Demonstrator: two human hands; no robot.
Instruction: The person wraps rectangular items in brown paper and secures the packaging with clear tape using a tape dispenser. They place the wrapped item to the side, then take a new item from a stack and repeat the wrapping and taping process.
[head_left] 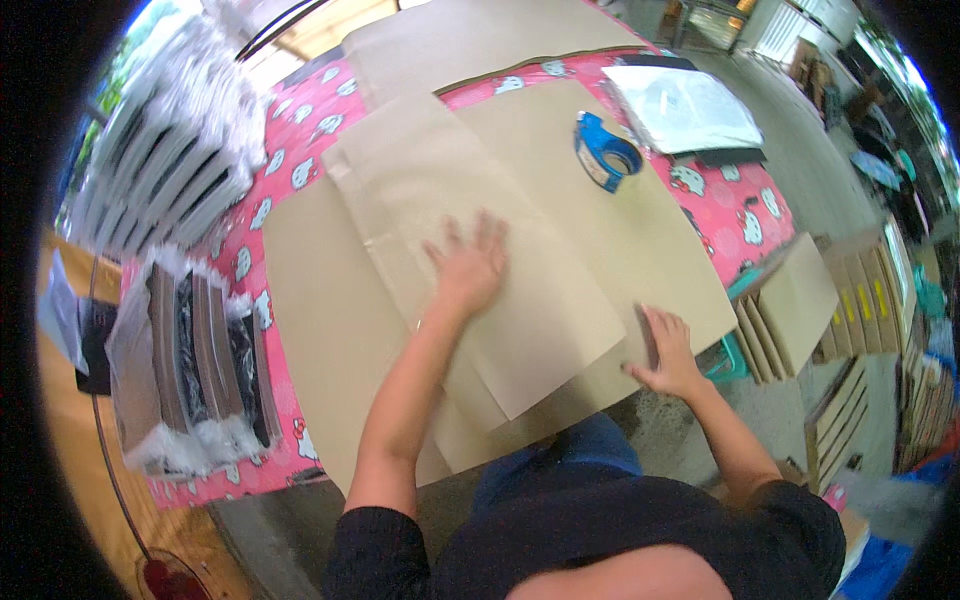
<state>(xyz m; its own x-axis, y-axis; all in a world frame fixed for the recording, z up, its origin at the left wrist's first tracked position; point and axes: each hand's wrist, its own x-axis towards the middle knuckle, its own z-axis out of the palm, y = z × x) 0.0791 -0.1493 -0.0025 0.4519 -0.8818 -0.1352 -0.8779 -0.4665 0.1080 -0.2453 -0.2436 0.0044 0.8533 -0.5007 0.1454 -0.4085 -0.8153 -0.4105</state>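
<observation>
A large flat sheet of tan cardboard (310, 290) lies on the table in front of me. Across its middle slants a narrower folded brown piece (540, 300), paper or thin card. My left hand (470, 268) rests on that piece with the fingers spread, slightly blurred. At the sheet's near right edge is my right hand (668, 352), thumb and fingers apart, holding nothing I can see. A blue tape dispenser (592, 136) lies on the far right part of the sheet, beyond both hands.
A pink patterned cloth (750, 215) covers the table. Plastic-wrapped stacks (165, 170) and wrapped brown and black pieces (210, 350) line the left side. White plastic-wrapped packs (690, 110) lie at the far right. Another cardboard sheet (480, 40) is at the back; folded cartons (790, 310) stand right.
</observation>
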